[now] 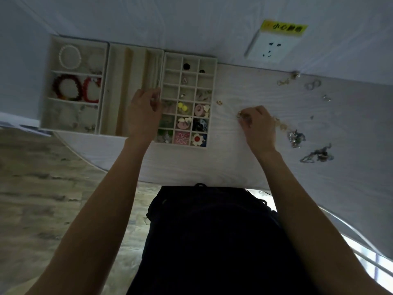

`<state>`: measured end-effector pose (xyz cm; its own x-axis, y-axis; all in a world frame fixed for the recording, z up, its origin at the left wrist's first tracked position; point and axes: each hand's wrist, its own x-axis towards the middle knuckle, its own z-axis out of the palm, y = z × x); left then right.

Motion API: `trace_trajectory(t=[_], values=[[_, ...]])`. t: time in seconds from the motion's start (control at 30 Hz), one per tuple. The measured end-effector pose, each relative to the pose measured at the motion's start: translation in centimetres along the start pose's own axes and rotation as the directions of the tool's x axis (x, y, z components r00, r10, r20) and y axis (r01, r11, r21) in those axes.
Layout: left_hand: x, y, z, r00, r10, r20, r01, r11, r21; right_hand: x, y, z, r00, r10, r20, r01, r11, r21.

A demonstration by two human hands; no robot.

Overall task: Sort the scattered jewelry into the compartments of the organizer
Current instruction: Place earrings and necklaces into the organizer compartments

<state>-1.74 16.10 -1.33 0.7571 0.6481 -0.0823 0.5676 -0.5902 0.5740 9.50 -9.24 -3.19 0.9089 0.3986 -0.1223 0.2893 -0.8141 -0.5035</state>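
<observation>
Dark lap (pixel 212 241) nearest; L hand (pixel 143 110) pinches chain at organizer (pixel 189 99), R hand (pixel 258 124) pinches small gold piece (pixel 239 115).

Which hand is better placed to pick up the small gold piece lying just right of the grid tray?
Right. The right hand rests on the table beside the gold piece; the left hand is over the trays.

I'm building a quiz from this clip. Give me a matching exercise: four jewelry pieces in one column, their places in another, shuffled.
1. white bead bracelet
2. dark red bracelet
3. yellow beads
4. silver tangle

A. small grid compartment
B. loose on the table, far right
C. left tray, middle section
D. left tray, top section

Pairs: 1-D, 2-C, 3-A, 4-B
</observation>
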Motion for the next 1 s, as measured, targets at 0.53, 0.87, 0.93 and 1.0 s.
trace_trajectory(t=[0.53, 0.87, 0.93, 1.0], values=[[0.0, -0.1, 0.1, 1.0, 0.02, -0.015, -0.02, 1.0, 0.011, -2.3, 0.6, -0.3, 0.998, 0.034, -0.048, -0.033, 0.999, 0.036], [0.2, -0.2, -0.2, 0.999, 0.017, 0.033, -0.017, 1.0, 0.008, -1.6, -0.7, 0.2, 0.999, 0.022, 0.036, -0.023, 0.999, 0.043], [0.3, -0.2, -0.3, 0.999, 0.024, 0.045, -0.024, 1.0, 0.008, -1.4, -1.1, 0.2, 0.999, 0.021, 0.041, -0.022, 0.999, 0.042], [0.3, -0.2, -0.3, 0.998, 0.025, 0.05, -0.025, 1.0, -0.003, -1.0, -1.8, 0.0, 0.999, -0.007, 0.043, 0.003, 0.997, 0.083]])
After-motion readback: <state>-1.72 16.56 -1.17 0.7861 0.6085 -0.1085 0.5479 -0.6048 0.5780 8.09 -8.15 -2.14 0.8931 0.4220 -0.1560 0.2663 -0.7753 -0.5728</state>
